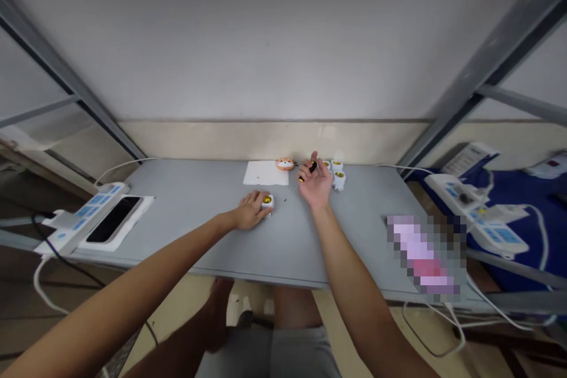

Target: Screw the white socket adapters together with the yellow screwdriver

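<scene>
My left hand [250, 211] grips a small white block with a round gold centre [267, 201] against the grey tabletop. In my right hand [315, 188], turned palm up with the fingers curled, is a short black-and-yellow tool that looks like a screwdriver [312, 167]; my fingers partly cover it. Several more white blocks with gold centres [339, 177] stand just right of that hand, some hidden behind it. Between and behind my hands, an orange-and-white rounded object [284, 163] sits at the corner of a white sheet of paper [264, 174]. A tiny dark piece [285, 200] lies between the hands.
A phone [115, 220] rests on white material at the left, beside a power strip [84, 215]. Another power strip [481, 215] with cables is at the right. A blurred-out pinkish object [423, 257] lies on the right side of the table [283, 248]. Metal posts flank both sides.
</scene>
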### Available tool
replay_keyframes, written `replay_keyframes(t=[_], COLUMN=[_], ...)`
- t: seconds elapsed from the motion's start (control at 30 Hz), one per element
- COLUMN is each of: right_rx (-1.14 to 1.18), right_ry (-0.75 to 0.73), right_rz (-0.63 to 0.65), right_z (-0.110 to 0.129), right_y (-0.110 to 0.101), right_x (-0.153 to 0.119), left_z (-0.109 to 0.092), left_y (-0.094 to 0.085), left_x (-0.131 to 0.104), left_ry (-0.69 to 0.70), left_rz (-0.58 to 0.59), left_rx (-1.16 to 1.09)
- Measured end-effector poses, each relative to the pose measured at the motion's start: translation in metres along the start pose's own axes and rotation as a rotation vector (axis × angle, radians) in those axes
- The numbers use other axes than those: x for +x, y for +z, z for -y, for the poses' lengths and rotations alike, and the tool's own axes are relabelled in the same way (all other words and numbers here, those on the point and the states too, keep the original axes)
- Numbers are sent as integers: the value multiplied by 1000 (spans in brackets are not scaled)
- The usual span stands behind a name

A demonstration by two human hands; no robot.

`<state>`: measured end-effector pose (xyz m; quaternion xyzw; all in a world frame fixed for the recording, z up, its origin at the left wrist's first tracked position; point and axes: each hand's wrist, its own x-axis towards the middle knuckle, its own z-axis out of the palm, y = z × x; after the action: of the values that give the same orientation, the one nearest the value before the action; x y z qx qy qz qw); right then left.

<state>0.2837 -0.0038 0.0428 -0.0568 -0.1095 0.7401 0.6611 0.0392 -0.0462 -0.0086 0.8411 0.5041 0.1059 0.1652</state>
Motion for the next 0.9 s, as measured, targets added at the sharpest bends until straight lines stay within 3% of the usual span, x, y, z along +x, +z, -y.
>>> replay_keyframes(t=[0.13,0.33,0.5,0.6,0.9], right_rx=[35,-93,-148,-159,-231], right_ry=[7,12,36,93,146], right_rz=[-3,22,8,4,-28], right_z=[-8,-17,-29,-36,-36], right_y=[-1,-1,-3,0,14], right_x=[0,-5,-8,-6,-19], left_z=[2,0,-5,-3,-9], left_y=[-3,-9,-4,-2,-5], left_x=[-7,-22,-33,-40,-63], left_ry=[5,47,29,95,133], left_rz=[-6,-38,-29,-15,-124], left_rx=[-20,-65,-29,-45,-223])
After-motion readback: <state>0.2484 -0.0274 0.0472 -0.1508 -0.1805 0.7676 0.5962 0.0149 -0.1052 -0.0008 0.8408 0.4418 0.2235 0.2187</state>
